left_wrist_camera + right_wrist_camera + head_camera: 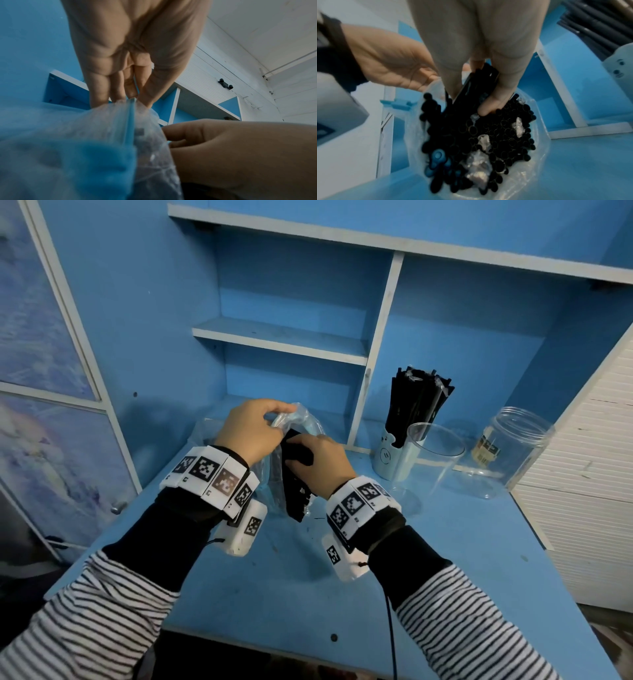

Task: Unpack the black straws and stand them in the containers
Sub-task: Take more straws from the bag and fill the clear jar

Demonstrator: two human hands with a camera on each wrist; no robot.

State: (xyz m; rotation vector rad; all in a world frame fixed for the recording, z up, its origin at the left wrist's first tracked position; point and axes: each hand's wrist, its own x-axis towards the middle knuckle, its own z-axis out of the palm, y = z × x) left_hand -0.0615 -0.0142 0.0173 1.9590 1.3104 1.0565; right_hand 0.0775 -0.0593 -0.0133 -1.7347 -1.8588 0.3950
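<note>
A clear plastic bag (301, 419) full of black straws (294, 494) is held above the blue desk in the head view. My left hand (250, 429) pinches the bag's top edge (132, 105) between thumb and fingers. My right hand (318, 463) reaches into the bag and grips a bunch of the black straws (474, 86); the bundle's round open ends (501, 132) face the right wrist camera. At the back right a pale blue bear-faced holder (392, 455) stands packed with black straws (418, 402). Beside it stand a clear cup (431, 453) and a clear jar (510, 453), both without straws.
The blue desk (445, 559) has a white-edged shelf unit (284, 340) at the back with a vertical divider (376, 347). A white slatted panel (589, 474) bounds the right side. A black cable (390, 628) hangs over the desk's front edge.
</note>
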